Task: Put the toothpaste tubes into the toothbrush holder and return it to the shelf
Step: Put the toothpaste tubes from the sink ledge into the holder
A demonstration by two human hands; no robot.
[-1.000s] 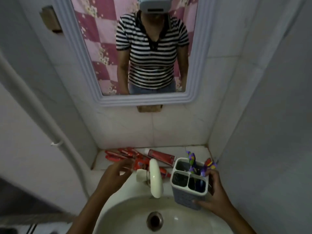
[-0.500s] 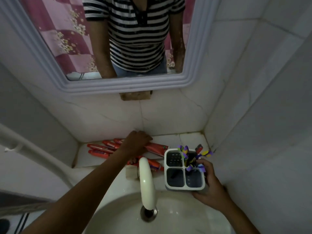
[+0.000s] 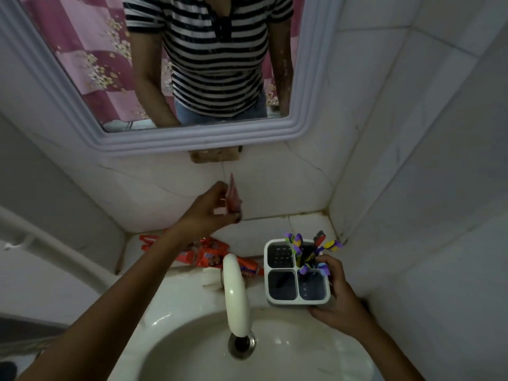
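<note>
A four-compartment toothbrush holder [image 3: 297,272], toothbrushes [image 3: 308,247] in its back right section, sits in the right hand's [image 3: 334,294] grip. The left hand [image 3: 210,211] pinches a blurred toothpaste tube [image 3: 233,195] above the shelf [image 3: 264,229].

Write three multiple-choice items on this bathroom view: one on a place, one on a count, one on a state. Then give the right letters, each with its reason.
1. Where do the toothbrushes stand in the toothbrush holder?
A. far right compartment
B. near left compartment
C. far left compartment

2. How many compartments does the holder have?
A. two
B. four
C. six

3. What is the left hand doing?
A. lying flat on the shelf
B. turning the tap
C. holding a toothpaste tube lifted above the shelf

Answers:
1 A, their handles drop into the far right cell.
2 B, the rim frames a two by two grid.
3 C, its fingers pinch the reddish tube in front of the wall, while the right hand grips the holder.
</note>
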